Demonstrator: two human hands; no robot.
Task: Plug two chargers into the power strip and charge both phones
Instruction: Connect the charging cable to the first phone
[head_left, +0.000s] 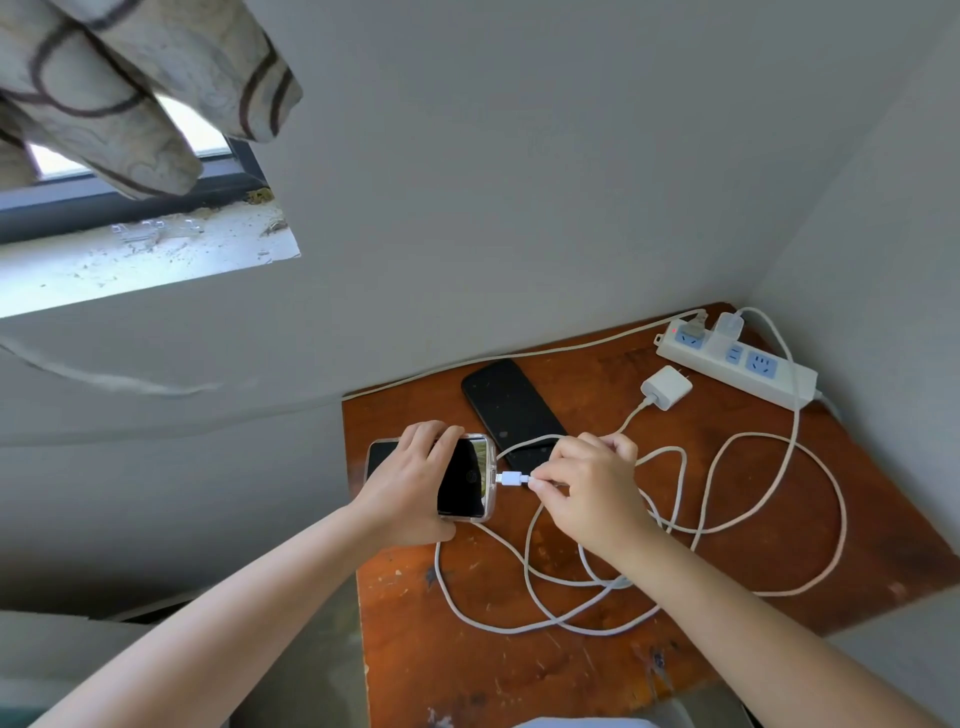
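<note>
Clear-cased phone (465, 477) sits at centre frame on the wooden bench (779, 519), left hand (410, 483) clamped over it, fingers wrapped across both long edges. White connector (511, 478) meets the phone's right end; cannot tell if fully seated. Right hand (587, 486) has fingers pinched together on the cable just behind the connector. Risk: pushing at an angle could jam or bend the plug; the phone could slide left if the hold slackens. Second phone (511, 410), black, lies flat just above, with no cable in it. Loose charger (666, 387) lies unplugged beside the power strip (737, 364) at upper right; one charger (730, 325) appears plugged in. Cables (727, 519) loop and cross over the bench: a tug could snag them and drag the loose charger or the phone.
</note>
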